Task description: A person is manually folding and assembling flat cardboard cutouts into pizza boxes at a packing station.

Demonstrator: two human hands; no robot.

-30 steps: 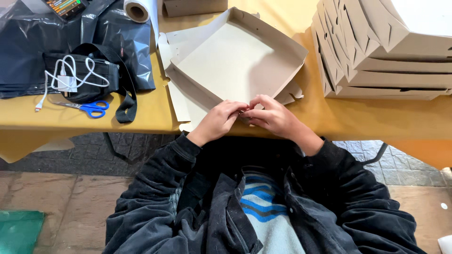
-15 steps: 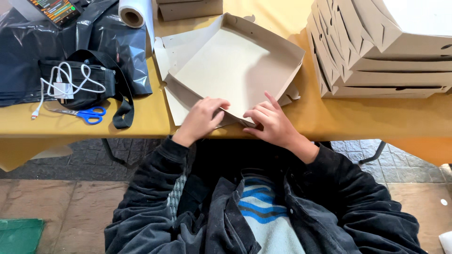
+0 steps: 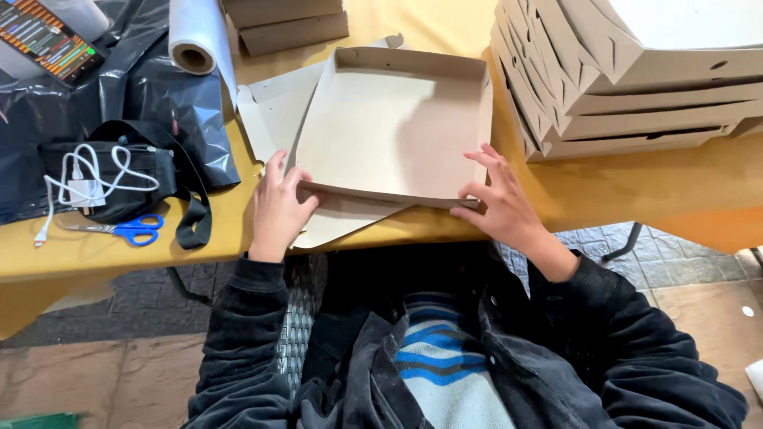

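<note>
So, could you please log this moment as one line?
left hand: on box near corner | right hand: on near wall | scissors: left, untouched

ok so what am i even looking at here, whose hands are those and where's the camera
The camera sits on a person's head and looks down, so you see their own dark sleeves and lap at the bottom. Their left hand and right hand press on the near wall of a shallow cardboard box, one at each corner. The box lies on flat sheets of cardboard on a yellow table. To the right stands a stack of folded boxes. To the left lie blue scissors, a black pouch with a white cable, black plastic and a white roll.
</note>
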